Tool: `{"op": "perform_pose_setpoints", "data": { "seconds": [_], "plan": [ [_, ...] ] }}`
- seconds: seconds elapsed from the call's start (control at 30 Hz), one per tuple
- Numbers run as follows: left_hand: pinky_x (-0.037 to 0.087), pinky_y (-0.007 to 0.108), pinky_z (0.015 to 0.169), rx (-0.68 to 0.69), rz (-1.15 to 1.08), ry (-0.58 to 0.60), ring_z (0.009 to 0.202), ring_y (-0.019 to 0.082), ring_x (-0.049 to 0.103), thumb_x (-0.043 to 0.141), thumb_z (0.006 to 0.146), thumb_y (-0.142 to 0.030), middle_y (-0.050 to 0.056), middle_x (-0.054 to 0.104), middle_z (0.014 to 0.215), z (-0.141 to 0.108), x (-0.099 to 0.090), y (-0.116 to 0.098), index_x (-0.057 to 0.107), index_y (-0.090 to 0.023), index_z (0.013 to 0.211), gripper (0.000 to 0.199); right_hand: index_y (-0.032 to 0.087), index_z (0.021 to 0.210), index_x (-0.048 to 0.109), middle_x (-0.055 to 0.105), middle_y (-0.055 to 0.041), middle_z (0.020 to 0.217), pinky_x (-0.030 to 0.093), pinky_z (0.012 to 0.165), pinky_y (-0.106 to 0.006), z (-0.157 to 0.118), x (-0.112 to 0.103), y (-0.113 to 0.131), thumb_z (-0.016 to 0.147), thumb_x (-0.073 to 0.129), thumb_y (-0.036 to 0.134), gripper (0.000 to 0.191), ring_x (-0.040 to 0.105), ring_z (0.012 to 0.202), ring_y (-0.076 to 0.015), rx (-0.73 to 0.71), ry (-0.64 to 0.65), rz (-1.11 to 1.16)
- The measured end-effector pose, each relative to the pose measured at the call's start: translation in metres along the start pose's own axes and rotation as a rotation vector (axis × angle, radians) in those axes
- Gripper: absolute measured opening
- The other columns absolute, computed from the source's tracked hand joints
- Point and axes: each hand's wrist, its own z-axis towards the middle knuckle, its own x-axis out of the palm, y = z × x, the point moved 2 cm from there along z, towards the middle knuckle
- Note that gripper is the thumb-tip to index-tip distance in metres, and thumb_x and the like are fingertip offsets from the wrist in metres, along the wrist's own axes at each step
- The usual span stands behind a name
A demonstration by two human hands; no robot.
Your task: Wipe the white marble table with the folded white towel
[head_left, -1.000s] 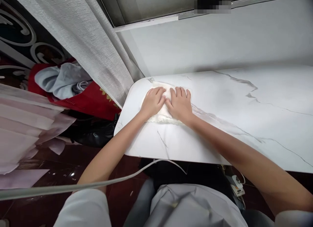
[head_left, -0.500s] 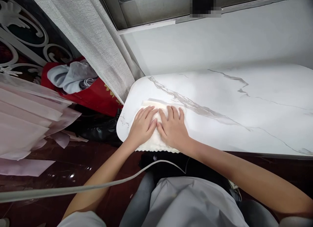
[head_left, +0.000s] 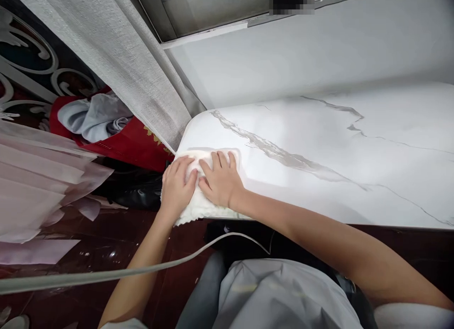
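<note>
Head view: folded cream-white fluffy cloth with a ruffled near edge (head_left: pixel 198 207) lies at the left end of a white, grey-veined, marble-patterned table (head_left: pixel 390 182), its near edge reaching past the table's front edge. Left hand (head_left: pixel 179 183) rests on the cloth's left part, palm down, fingers side by side and slightly bent, thumb apart. Right hand (head_left: pixel 222 180) lies flat on its right part, fingers moderately spread, thumb angled toward the left hand. Neither hand pinches the cloth; both appear to press it down.

Progress (judgement): handling of the cloth looks under way, not finished, since both hands bear on it. The extent of table already covered, and what remains, cannot be told; the surface shows no clear difference.

Surroundings: light grey woven curtain (head_left: pixel 120 59) beside the table's left end; beyond it, red bag with gold pattern (head_left: pixel 122 147) containing crumpled pale grey fabric (head_left: pixel 94 115). Pale thin cable (head_left: pixel 198 251) crosses the foreground.
</note>
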Motion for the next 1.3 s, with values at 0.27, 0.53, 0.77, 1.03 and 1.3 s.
{"op": "perform_pose_setpoints", "data": {
  "seconds": [0.27, 0.53, 0.77, 1.03, 1.3],
  "plan": [
    [0.039, 0.047, 0.113, 0.023, -0.005, 0.083, 0.129, 0.030, 0.053, 0.038, 0.092, -0.037, 0.010, 0.062, 0.135, 0.065, 0.019, 0.017, 0.060, -0.021, 0.126, 0.044, 0.015, 0.143, 0.053, 0.050, -0.0202, 0.143, 0.016, 0.118, -0.057, 0.050, 0.009, -0.029, 0.100, 0.037, 0.034, 0.049, 0.038, 0.137, -0.0349, 0.036, -0.106, -0.037],
    [0.038, 0.046, 0.113, -0.001, -0.077, 0.062, 0.130, 0.030, 0.052, 0.045, 0.090, -0.033, 0.009, 0.062, 0.135, 0.128, 0.045, 0.024, 0.063, -0.022, 0.123, 0.039, 0.016, 0.141, 0.055, 0.051, -0.0185, 0.142, 0.016, 0.119, -0.053, 0.091, 0.007, -0.058, 0.100, 0.037, 0.032, 0.048, 0.039, 0.138, -0.0328, 0.122, -0.133, -0.045],
    [0.043, 0.049, 0.108, -0.091, -0.079, 0.015, 0.124, 0.032, 0.056, 0.050, 0.090, -0.037, 0.010, 0.060, 0.134, 0.168, 0.067, 0.021, 0.063, -0.026, 0.121, 0.035, 0.014, 0.138, 0.055, 0.051, -0.0184, 0.143, 0.017, 0.118, -0.054, 0.118, 0.004, -0.086, 0.100, 0.036, 0.032, 0.046, 0.039, 0.137, -0.0323, 0.163, -0.151, -0.057],
    [0.045, 0.052, 0.105, -0.075, -0.095, 0.001, 0.120, 0.034, 0.058, 0.051, 0.090, -0.041, 0.009, 0.059, 0.131, 0.208, 0.090, 0.020, 0.064, -0.029, 0.120, 0.034, 0.015, 0.135, 0.056, 0.054, -0.0157, 0.137, 0.018, 0.118, -0.052, 0.144, 0.000, -0.114, 0.097, 0.035, 0.032, 0.046, 0.041, 0.133, -0.0310, 0.222, -0.162, -0.054],
    [0.040, 0.053, 0.111, -0.091, -0.082, 0.056, 0.128, 0.036, 0.054, 0.048, 0.093, -0.038, 0.012, 0.057, 0.134, 0.233, 0.095, 0.018, 0.062, -0.024, 0.128, 0.040, 0.016, 0.130, 0.058, 0.058, -0.0161, 0.130, 0.020, 0.116, -0.053, 0.170, 0.000, -0.130, 0.096, 0.037, 0.031, 0.043, 0.043, 0.128, -0.0307, 0.232, -0.186, -0.031]
  ]
}}
